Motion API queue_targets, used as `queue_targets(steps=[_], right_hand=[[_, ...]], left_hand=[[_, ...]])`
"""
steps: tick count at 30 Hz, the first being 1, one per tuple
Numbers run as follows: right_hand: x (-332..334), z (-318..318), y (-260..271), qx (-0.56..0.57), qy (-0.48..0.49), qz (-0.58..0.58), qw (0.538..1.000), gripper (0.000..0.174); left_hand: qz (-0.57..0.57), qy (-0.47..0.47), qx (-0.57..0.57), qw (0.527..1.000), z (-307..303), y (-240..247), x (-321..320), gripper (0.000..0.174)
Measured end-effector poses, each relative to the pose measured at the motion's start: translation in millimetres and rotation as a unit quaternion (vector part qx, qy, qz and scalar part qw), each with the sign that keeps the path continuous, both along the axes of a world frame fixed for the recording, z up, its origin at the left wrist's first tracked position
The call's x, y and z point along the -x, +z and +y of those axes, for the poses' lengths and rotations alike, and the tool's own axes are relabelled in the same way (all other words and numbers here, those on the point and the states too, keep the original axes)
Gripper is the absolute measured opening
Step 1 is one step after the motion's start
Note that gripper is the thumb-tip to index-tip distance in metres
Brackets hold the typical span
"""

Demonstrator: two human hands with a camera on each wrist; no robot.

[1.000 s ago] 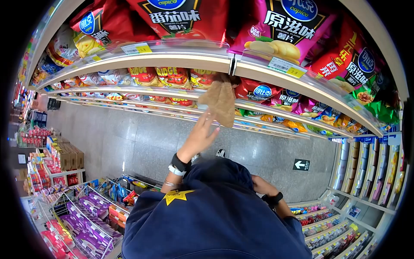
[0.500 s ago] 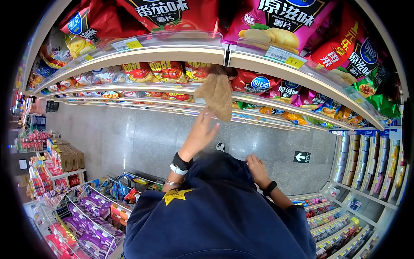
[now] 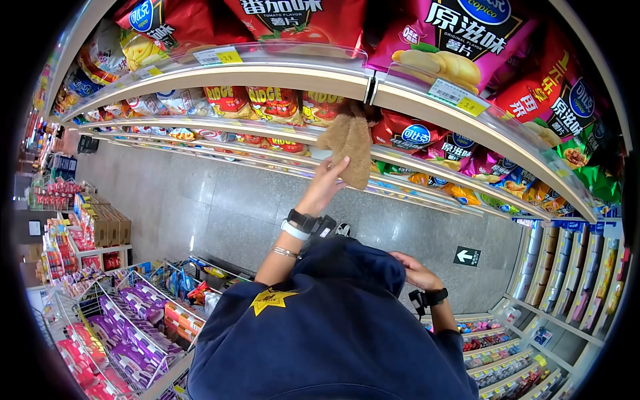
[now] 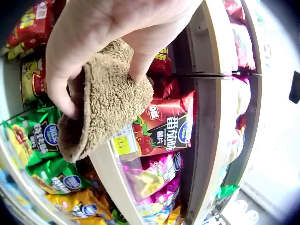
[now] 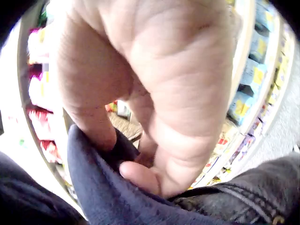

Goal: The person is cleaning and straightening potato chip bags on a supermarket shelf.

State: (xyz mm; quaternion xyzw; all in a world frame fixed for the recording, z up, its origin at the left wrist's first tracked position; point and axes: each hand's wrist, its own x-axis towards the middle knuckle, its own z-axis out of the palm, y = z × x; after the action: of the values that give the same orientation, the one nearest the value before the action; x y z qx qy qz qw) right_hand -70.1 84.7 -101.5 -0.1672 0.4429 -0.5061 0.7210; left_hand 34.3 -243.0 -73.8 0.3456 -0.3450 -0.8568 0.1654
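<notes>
My left hand point(image 3: 323, 187) pinches a brown terry cloth point(image 3: 351, 150) at the edge of a lower snack shelf, thumb on its near face. In the left wrist view the left hand point(image 4: 108, 33) has thumb and fingers on either side of the folded cloth point(image 4: 110, 89), beside a red chip bag point(image 4: 164, 126). Down at the waist, my right hand point(image 3: 415, 272) is at the front hem of the dark blue top point(image 3: 333, 320). Up close, the right hand point(image 5: 159, 84) has curled fingers gripping the dark blue fabric point(image 5: 108, 187).
Large chip bags point(image 3: 460, 33) fill the upper shelf, whose curved front edge point(image 3: 300, 81) overhangs the lower rows. Wire baskets of purple packs point(image 3: 137, 327) stand at the lower left. More stocked shelves are at the lower right, and grey floor point(image 3: 227, 200) lies between.
My left hand has moved up and closed its thumb over the cloth, which earlier hung just past the fingertips. The right hand came off the hem, then returned to it. The view shifted slightly.
</notes>
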Motion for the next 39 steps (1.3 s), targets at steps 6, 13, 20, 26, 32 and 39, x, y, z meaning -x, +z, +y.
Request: queue_targets(steps=[6, 13, 20, 26, 32, 39], right_hand=[[28.4, 43.2, -64.2, -0.126, -0.146, -0.102, 0.976, 0.05], [31.9, 35.3, -97.5, -0.146, 0.103, 0.122, 0.976, 0.059], [31.5, 9.7, -109.1, -0.095, -0.16, -0.017, 0.982, 0.025], [26.2, 18.8, -166.8, -0.151, -0.1, 0.047, 0.982, 0.032], [67.6, 65.2, -187.1, -0.134, -0.048, 0.372, 0.917, 0.037], [64.1, 67.9, -140.2, -0.195, -0.128, 0.304, 0.924, 0.035]], left_hand=[[0.086, 0.007, 0.057, 0.995, 6.2, 17.1, 1.5, 0.044], [0.064, -0.012, 0.192, 0.979, 10.3, 54.3, -13.4, 0.049], [0.089, 0.009, 0.191, 0.978, 12.7, 69.1, -21.2, 0.046], [0.073, 0.008, 0.187, 0.98, 17.0, 78.7, -26.1, 0.044], [0.072, 0.013, 0.193, 0.978, 20.7, 84.1, -29.7, 0.045], [0.054, -0.001, 0.2, 0.978, 24.5, 88.8, -30.8, 0.045]])
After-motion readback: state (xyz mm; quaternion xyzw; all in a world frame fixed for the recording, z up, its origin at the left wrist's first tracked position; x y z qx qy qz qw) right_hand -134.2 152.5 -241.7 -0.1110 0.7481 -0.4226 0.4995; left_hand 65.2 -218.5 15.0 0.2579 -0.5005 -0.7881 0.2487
